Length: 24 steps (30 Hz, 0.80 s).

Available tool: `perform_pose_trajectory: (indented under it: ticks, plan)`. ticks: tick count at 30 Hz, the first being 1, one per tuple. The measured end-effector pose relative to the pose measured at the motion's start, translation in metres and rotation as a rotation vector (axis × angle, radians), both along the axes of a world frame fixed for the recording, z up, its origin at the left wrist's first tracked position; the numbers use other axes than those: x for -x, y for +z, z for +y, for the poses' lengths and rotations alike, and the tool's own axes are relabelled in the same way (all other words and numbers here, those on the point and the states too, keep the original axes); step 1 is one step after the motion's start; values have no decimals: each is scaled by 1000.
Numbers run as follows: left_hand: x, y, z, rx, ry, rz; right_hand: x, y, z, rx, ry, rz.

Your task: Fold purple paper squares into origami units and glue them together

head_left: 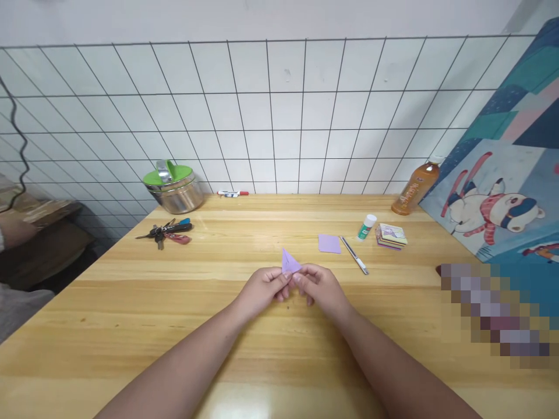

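A small piece of folded purple paper is held between both hands above the wooden table, one pointed corner facing away from me. My left hand pinches its lower left part, thumb on top. On the other side, my right hand grips the lower right edge between thumb and fingers. The fingertips cover the paper's near part. A flat purple paper square lies beyond my right hand, and beside it rests a slim silver utility knife or pen.
A glue stick, a stack of paper squares and a bottle of amber drink stand to the right. Keys, a steel pot with green lid and a marker are farther left. A tiled wall bounds the table.
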<state>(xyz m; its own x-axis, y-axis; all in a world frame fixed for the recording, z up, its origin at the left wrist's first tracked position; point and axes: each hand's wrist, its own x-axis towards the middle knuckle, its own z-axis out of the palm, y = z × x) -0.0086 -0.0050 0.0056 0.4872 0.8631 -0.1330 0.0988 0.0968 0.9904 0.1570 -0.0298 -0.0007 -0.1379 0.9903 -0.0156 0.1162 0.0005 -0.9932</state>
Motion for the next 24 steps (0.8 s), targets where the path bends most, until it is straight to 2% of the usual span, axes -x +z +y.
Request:
perform_pose_trajectory:
  ticks: [2, 6, 10, 21, 24]
  plan:
    - [-1, -2, 1, -63, -18, 60, 3, -1, 2, 81, -24, 101]
    - [-3, -4, 1, -152, -31, 141, -1, 0, 4, 130, -118, 180]
    - [-3, -3, 1, -173, -67, 94, -9, -2, 4, 132, -107, 210]
    - [5, 1, 4, -148, -93, 187, -11, -6, 8, 120, -56, 98]
    - [4, 6, 2, -129, -139, 121, -14, -5, 8, 77, -83, 15]
